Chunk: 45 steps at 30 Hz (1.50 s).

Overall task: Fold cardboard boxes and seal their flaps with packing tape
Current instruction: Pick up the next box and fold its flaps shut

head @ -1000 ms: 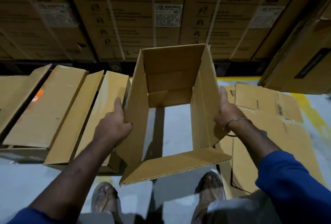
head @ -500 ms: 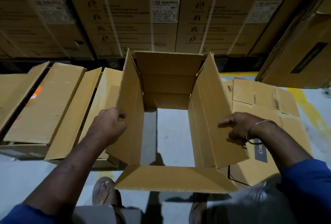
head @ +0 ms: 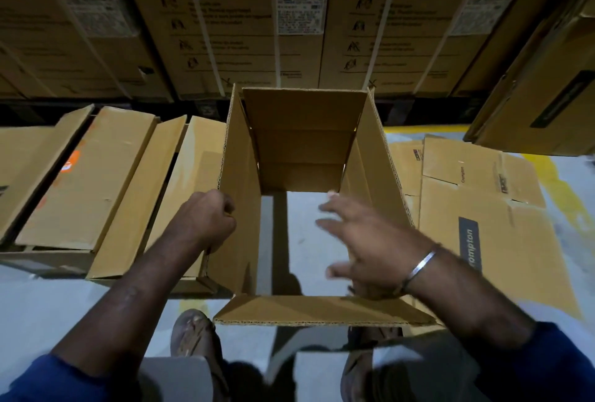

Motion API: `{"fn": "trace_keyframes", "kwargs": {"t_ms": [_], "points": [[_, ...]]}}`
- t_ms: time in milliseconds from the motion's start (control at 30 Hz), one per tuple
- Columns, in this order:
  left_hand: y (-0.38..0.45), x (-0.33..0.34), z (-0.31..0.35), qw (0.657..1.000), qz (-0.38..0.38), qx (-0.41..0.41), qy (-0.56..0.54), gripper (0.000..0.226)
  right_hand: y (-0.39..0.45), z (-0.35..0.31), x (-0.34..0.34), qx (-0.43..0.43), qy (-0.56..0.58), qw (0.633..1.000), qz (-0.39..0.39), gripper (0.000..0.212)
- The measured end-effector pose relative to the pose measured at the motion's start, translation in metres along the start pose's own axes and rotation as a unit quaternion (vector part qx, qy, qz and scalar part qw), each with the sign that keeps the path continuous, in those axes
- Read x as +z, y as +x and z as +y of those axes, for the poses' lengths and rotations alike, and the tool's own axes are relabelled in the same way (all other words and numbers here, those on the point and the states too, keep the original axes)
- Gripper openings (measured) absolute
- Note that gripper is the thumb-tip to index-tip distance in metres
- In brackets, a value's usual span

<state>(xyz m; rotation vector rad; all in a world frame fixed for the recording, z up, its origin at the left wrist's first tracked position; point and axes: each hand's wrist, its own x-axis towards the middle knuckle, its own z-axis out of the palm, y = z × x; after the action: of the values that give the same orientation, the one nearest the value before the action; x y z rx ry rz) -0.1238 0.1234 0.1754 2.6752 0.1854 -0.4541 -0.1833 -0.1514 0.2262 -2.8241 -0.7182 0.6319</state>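
Note:
An unfolded brown cardboard box (head: 302,131) stands open at both ends in front of me, and the grey floor shows through it. My left hand (head: 206,221) grips the box's left wall near its upper edge, fingers curled over it. My right hand (head: 360,240) hovers over the box opening with its fingers spread and blurred, holding nothing. The near flap (head: 315,310) folds out toward my feet. No tape is in view.
Several long flat boxes (head: 96,176) lie on the floor at the left. Flattened cardboard sheets (head: 489,215) lie at the right beside a yellow floor line. Large strapped cartons (head: 244,22) form a wall behind. My sandalled feet (head: 193,334) stand just under the near flap.
The box has squared up and now stands straight. My right hand let go of the right wall and swung in over the opening. My left hand stayed on the left wall.

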Motion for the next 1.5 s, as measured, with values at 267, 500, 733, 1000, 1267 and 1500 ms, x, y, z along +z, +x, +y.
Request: {"fn": "trace_keyframes", "kwargs": {"t_ms": [267,500,733,1000,1267,1500], "points": [[0.000,-0.004,-0.005,0.999,-0.027,-0.002,0.027,0.042,0.014,-0.013,0.039,-0.012,0.013,0.962,-0.274,0.090],[0.005,-0.008,-0.006,0.995,-0.031,0.011,0.098,0.053,0.053,0.039,0.035,0.094,-0.017,0.995,-0.009,0.036],[-0.006,-0.006,-0.002,0.976,0.030,0.043,0.209,0.077,0.095,0.060,0.101,0.186,-0.051,0.979,0.064,0.039],[-0.006,-0.009,-0.006,0.982,0.003,0.047,0.182,0.067,0.118,0.068,0.119,0.209,0.027,0.977,0.035,0.041],[-0.003,-0.009,0.003,0.980,-0.005,0.059,0.191,0.062,0.145,0.059,0.092,0.135,0.138,0.975,0.112,0.046],[0.002,-0.015,-0.007,0.985,-0.020,0.052,0.163,0.067,0.220,0.081,0.010,0.125,0.043,0.953,0.273,0.083]]}}
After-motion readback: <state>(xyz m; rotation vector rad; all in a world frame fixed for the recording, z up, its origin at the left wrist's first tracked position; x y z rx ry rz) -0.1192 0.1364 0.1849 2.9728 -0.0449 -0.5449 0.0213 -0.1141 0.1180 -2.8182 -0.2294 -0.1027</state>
